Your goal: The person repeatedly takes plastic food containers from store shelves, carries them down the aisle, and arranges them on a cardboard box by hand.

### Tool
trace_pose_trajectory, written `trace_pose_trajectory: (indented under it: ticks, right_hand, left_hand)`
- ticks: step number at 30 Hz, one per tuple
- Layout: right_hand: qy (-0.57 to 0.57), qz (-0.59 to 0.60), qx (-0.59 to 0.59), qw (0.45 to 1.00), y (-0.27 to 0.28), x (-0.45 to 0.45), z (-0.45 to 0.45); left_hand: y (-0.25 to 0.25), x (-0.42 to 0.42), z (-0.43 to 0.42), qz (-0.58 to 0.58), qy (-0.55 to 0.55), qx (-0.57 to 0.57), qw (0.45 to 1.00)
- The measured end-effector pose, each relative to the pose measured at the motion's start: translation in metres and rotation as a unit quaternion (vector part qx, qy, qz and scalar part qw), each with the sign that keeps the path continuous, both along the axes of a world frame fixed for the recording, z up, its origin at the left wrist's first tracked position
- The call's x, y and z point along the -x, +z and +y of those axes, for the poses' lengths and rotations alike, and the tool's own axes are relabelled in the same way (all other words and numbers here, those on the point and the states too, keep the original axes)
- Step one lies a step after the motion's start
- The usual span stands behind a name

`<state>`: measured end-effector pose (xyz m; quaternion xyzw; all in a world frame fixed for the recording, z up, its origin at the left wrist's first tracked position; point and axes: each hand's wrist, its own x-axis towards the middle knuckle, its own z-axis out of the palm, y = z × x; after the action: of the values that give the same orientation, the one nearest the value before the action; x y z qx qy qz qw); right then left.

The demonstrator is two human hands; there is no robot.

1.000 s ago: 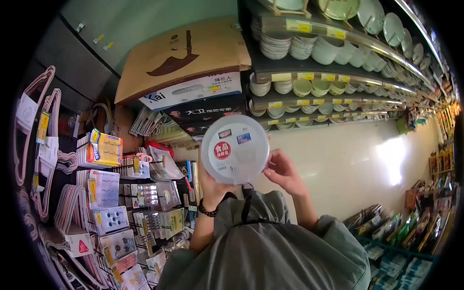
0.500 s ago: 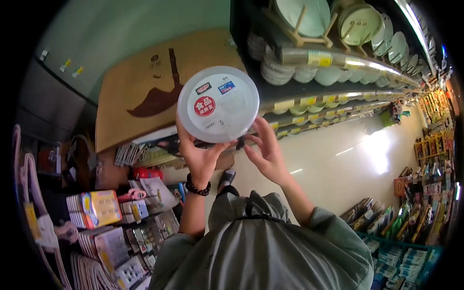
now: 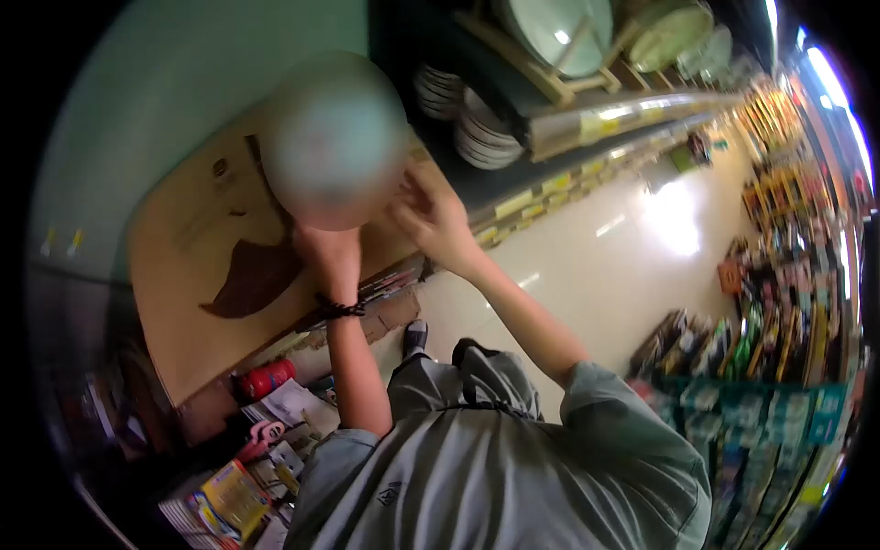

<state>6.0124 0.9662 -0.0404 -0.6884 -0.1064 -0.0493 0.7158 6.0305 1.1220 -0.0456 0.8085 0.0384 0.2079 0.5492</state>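
A round plastic food storage box (image 3: 332,137) is held up over a large cardboard carton; its face is smeared now, so its label cannot be read. My left hand (image 3: 328,252), with a dark beaded bracelet at the wrist, grips the box from below, and its fingertips are hidden behind it. Close by the box's right edge is my right hand (image 3: 431,215), its fingers apart and slightly curled. Whether those fingertips touch the rim is not plain. The carton (image 3: 197,238) behind bears a printed dark brown shape.
Shelves on the right hold stacked bowls (image 3: 486,133) and plates on wooden racks (image 3: 561,37). A red object (image 3: 267,378) and packaged goods (image 3: 229,500) sit at lower left. Tiled floor (image 3: 587,261) runs along the aisle, with baskets of goods (image 3: 733,403) opposite.
The storage box and both hands have shifted left and up in view, and the box has become blurred. The view has turned, showing more of the carton. My left hand still holds the box.
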Motion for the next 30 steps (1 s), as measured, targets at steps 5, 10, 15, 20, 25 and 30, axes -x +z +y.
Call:
trace_pose_trajectory:
  ticks: [5, 10, 15, 20, 25, 30]
  right_hand:
    - [-0.022, 0.034, 0.0, 0.999, 0.017, 0.019, -0.011]
    - [-0.119, 0.029, -0.001, 0.992, -0.015, 0.105, -0.044]
    - [-0.248, 0.153, -0.058, 0.955, -0.08, 0.239, -0.084]
    - [-0.47, 0.232, -0.102, 0.846, -0.152, 0.395, -0.104]
    - [-0.668, 0.189, -0.215, 0.687, -0.148, 0.529, -0.1]
    - [-0.804, 0.12, -0.266, 0.517, -0.163, 0.619, -0.075]
  left_hand:
    - [-0.008, -0.016, -0.004, -0.076, -0.028, 0.052, 0.995]
    - [0.001, 0.02, -0.028, -0.203, 0.055, 0.091, 0.973]
    - [0.013, 0.081, -0.1, -0.272, -0.097, 0.061, 0.955]
    - [-0.019, 0.191, -0.206, -0.041, -0.476, 0.155, 0.865]
    - [-0.047, 0.313, -0.248, 0.289, -0.727, 0.17, 0.599]
    - [-0.054, 0.416, -0.291, 0.318, -0.849, 0.024, 0.422]
